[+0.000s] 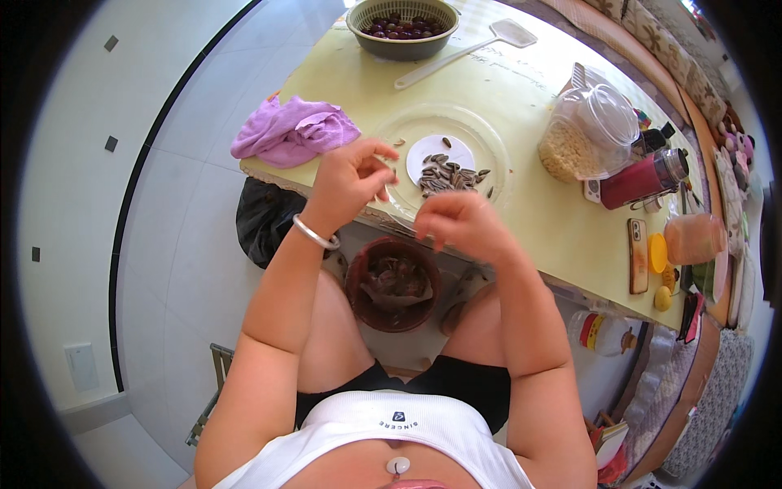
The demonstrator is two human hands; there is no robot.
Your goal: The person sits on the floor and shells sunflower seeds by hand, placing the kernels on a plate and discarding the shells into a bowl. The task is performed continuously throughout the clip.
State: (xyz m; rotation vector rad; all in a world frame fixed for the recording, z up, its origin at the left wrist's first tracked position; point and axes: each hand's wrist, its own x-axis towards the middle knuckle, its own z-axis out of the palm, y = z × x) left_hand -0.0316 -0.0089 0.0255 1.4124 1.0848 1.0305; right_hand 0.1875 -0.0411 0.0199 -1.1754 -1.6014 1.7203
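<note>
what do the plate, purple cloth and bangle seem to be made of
Plate: clear, glossy glass or plastic; the table shows through. Purple cloth: soft, matte fabric, judging by its loose folds; the fibre is unclear. Bangle: probably polished silvery metal, given its bright sheen.

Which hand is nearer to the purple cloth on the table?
Left. The left hand is close by the purple cloth, at its lower right edge; the right hand is farther right, near the striped seeds.

Pale tiled floor (186,208) has black strip (122,220) at left; yellow table (326,88) stands mid-room; patterned sofa (674,47) lines right; bright light.
</note>
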